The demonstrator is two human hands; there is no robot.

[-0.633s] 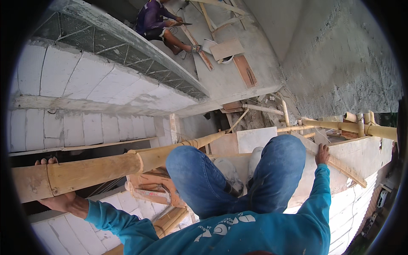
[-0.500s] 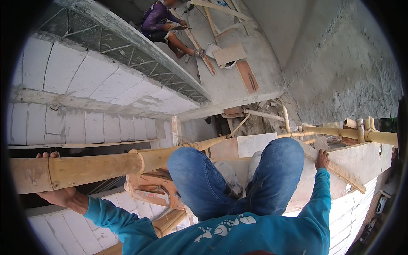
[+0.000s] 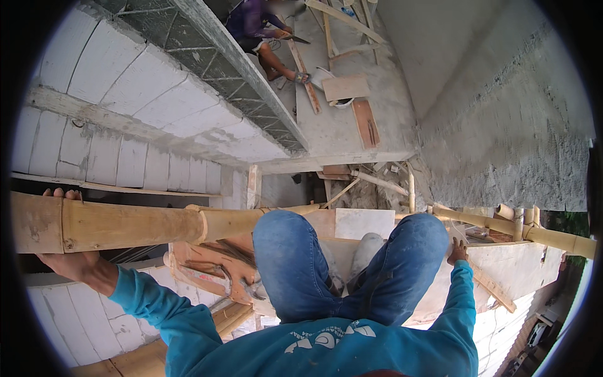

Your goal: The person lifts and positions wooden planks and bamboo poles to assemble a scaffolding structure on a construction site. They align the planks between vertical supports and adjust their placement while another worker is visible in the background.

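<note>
My left hand (image 3: 80, 264) is wrapped round a thick bamboo pole (image 3: 138, 227) at the far left. Its fingertips show over the pole's upper side and the palm below; the pole hides the rest. On the right, my right hand (image 3: 458, 252) rests on the upper end of a narrow wooden strip (image 3: 493, 290) beside a plywood sheet (image 3: 521, 262). Its fingers are stretched out and grip nothing that I can see. Between my arms are my bent knees in blue jeans (image 3: 292, 264), with my dusty feet partly hidden between them.
Ahead, a person in purple (image 3: 251, 22) holds a handsaw (image 3: 298, 39) by a plank (image 3: 305, 78) on a concrete ledge (image 3: 352, 149). A grey steel-ribbed beam (image 3: 251, 78) and white block walls (image 3: 113, 141) stand left, a rough concrete wall (image 3: 502, 125) right. Another bamboo pole (image 3: 490, 221) runs at right.
The view has shifted, so my left hand and the pole appear higher and my right hand lower and further left. My left hand keeps its hold; the fingers of my right hand look straighter.
</note>
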